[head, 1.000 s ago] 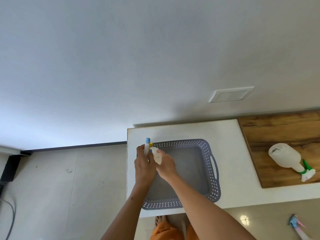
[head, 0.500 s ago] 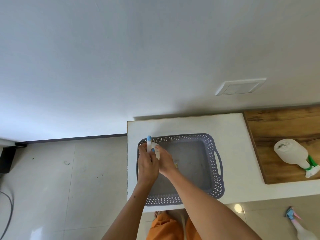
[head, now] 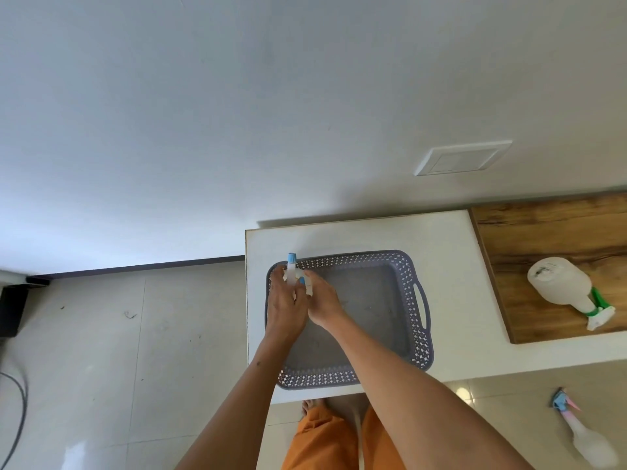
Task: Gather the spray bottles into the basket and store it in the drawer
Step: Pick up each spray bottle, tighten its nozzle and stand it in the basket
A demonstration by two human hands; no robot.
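Observation:
A grey perforated basket (head: 412,320) sits on the white counter. Over its left end, both my hands hold a small white spray bottle with a blue nozzle (head: 291,266). My left hand (head: 285,305) grips it from the left and my right hand (head: 322,300) holds it from the right; most of the bottle is hidden by my fingers. A large white spray bottle with a green trigger (head: 563,288) lies on its side on the wooden board. Another spray bottle with a blue and pink head (head: 583,435) lies on the floor at lower right.
The white counter (head: 468,266) ends at its left edge beside the basket, with tiled floor (head: 135,334) beyond. A wooden board (head: 549,239) covers the counter's right part. A wall plate (head: 463,159) sits on the wall. A cable lies on the floor at far left.
Both hands with the small bottle have sunk a little toward the basket's left end. The view has shifted slightly, so the counter and basket sit a bit higher in the frame.

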